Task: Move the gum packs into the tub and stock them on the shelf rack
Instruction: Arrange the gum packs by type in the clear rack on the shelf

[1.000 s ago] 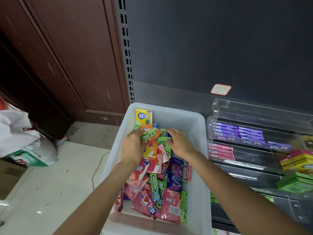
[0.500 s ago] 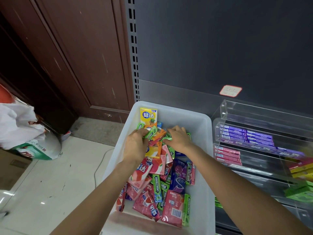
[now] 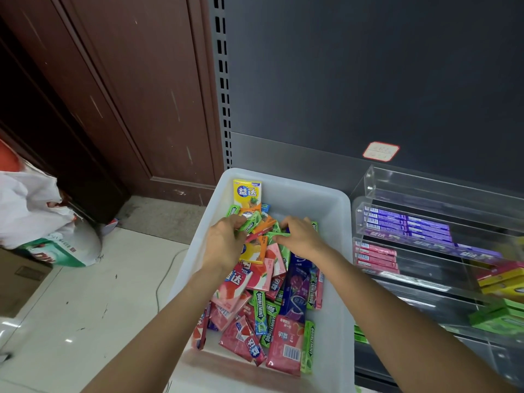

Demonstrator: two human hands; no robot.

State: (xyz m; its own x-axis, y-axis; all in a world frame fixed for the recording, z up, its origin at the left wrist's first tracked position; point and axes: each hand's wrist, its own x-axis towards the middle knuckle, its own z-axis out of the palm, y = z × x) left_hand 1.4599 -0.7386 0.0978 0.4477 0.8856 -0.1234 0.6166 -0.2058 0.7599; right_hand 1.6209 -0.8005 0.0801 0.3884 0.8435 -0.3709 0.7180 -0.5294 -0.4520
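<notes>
— Gum packs [image 3: 256, 304]: where are they?
— Piled in the white tub [image 3: 334, 279], low in the middle. The clear rack [image 3: 419, 251] at 3 o'clock holds purple and pink ones.
— And the hands?
— Left hand [image 3: 224, 245] pinches a green pack [image 3: 251, 222]. Right hand [image 3: 302, 236] is curled on the pile at 12 o'clock; I cannot tell if it holds any.

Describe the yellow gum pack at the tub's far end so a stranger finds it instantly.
Start at the white tub left of the clear shelf rack. At its far wall, beyond both hands, the yellow pack stands upright; the other packs lie flat in a heap.
</notes>
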